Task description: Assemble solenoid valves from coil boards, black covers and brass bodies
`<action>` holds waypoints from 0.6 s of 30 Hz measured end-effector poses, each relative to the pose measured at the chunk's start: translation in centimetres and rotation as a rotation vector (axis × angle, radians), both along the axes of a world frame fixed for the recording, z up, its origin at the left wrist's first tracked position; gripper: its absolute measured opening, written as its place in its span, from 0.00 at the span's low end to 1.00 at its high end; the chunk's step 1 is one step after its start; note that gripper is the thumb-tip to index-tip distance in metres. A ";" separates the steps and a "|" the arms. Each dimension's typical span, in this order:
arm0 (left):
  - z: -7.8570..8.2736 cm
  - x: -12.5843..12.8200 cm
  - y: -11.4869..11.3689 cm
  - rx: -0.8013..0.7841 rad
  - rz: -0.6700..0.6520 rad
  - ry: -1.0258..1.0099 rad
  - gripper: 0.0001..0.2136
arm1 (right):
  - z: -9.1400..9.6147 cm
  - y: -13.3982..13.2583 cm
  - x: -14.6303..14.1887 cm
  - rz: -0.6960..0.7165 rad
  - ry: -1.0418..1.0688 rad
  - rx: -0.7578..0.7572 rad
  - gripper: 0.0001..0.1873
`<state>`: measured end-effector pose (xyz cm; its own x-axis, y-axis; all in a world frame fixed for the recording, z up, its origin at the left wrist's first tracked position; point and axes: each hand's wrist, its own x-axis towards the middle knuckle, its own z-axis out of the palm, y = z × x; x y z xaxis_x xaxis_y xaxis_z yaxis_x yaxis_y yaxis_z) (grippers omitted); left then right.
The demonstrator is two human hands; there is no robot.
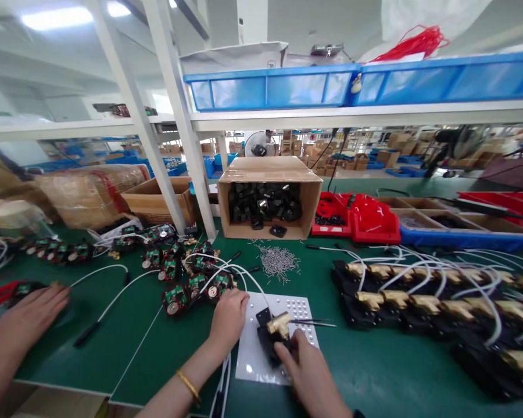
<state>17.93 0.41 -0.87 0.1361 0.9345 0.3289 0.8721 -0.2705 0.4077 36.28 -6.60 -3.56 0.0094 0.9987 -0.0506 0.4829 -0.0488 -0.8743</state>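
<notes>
- I have my right hand [305,363] pinching a black box [267,343] with a gold-colored pipe [279,325] on it.
- The black box is on a white board [249,361], which lies flat on the green counter [157,371].
- I see my left hand [230,316] with its fingers curled, near the board's top left corner, but I cannot tell if it grips anything.
- Just left of it, I see round parts with green insides [198,284].
- A pile of tiny pins [279,262] lies past the board.
- Behind the pins, I see a cardboard box [270,169] full of black pieces [265,200].
- Another person's hand [37,313] is far left.
</notes>
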 end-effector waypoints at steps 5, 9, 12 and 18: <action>-0.4 1.4 2.9 -0.078 -0.080 -0.033 0.12 | 1.4 3.6 4.4 0.157 -0.097 -0.002 0.13; -1.3 3.8 6.1 -0.152 -0.044 -0.056 0.11 | 2.1 10.9 5.7 0.048 -0.296 0.134 0.06; -1.9 5.1 8.0 -0.220 0.016 -0.061 0.06 | 1.9 15.2 4.8 0.063 -0.399 0.099 0.06; -2.4 5.5 9.3 -0.301 0.008 -0.183 0.04 | 0.6 16.8 3.1 0.123 -0.534 0.040 0.06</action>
